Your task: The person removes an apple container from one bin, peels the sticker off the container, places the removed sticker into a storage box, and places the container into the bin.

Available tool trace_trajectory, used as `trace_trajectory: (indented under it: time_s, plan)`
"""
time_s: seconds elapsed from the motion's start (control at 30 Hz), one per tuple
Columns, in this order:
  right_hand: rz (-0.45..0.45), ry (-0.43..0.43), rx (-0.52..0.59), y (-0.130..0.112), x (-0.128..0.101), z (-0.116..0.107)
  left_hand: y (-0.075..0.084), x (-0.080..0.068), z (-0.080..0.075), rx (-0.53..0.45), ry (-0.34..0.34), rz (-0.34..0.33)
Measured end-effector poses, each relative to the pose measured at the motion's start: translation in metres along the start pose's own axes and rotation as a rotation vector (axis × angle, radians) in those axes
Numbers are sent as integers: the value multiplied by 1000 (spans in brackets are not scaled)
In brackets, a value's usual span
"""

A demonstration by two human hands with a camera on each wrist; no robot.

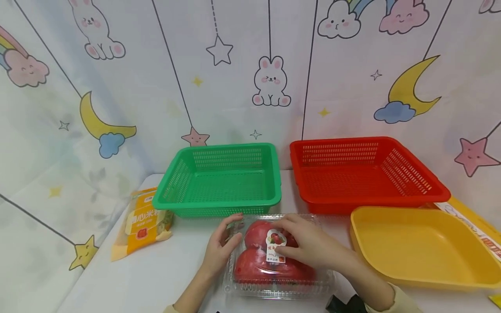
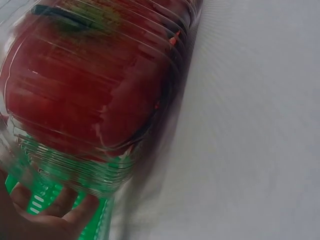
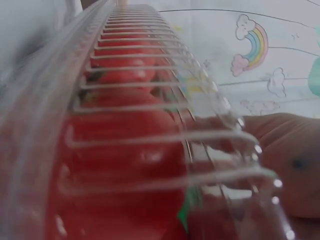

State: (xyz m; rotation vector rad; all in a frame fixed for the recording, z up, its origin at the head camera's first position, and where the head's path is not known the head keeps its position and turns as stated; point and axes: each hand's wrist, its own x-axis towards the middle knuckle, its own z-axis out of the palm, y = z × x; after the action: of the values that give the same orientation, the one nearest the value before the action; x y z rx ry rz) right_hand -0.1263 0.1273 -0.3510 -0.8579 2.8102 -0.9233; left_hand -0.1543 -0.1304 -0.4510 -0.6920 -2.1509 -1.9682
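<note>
A clear plastic box of tomatoes (image 1: 256, 263), with a white label (image 1: 275, 245) on its lid, lies on the white table. My left hand (image 1: 220, 245) grips its far left corner, fingers and thumb bent round the edge. The left wrist view has the fingertips (image 2: 82, 210) right at the ridged end of the box. Over the lid, my right hand (image 1: 309, 243) rests with its thumb by the label and its fingers reaching toward the far side. Red tomatoes (image 3: 125, 150) show through the ribbed wall in the right wrist view, with the right hand (image 3: 290, 155) beyond it.
Behind the box stand a green basket (image 1: 219, 208) and a red basket (image 1: 364, 202). A yellow tray (image 1: 422, 243) sits at the right, overlapping yellow-and-white packaging (image 1: 475, 226). An orange-and-yellow food packet (image 1: 142, 221) lies left of the green basket. A patterned curtain (image 1: 242, 87) hangs behind.
</note>
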Motion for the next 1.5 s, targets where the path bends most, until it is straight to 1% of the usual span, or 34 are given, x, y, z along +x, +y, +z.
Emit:
trace_trajectory:
  time_s: [0.2,0.37,0.53,0.8,0.93,1.03,1.17,1.33,1.4,1.5]
  plan:
    - [11,29,-39,-2,3,7,-3,-2,-1,-14,8,7]
    - [19,69,-68,-2,4,14,-2,-3,0,-13,14,-16]
    - [20,105,-55,-1,4,17,-3,-2,0,-12,17,-16]
    - [2,172,-52,-2,6,20,-3,0,-1,-14,3,-2]
    - [-9,210,-14,-2,8,22,-2,-1,-1,-16,1,-1]
    - [-21,257,19,-2,7,21,-2,-1,-1,-19,1,-6]
    - [-24,312,102,-3,4,11,-1,-1,-1,-24,2,-21]
    - [20,338,237,-2,-6,-15,-2,-1,-1,-21,1,-35]
    - [35,361,268,1,-11,-27,-2,-1,-1,-17,1,-36]
    - [53,404,281,9,-19,-43,-3,-1,-1,-20,1,-32]
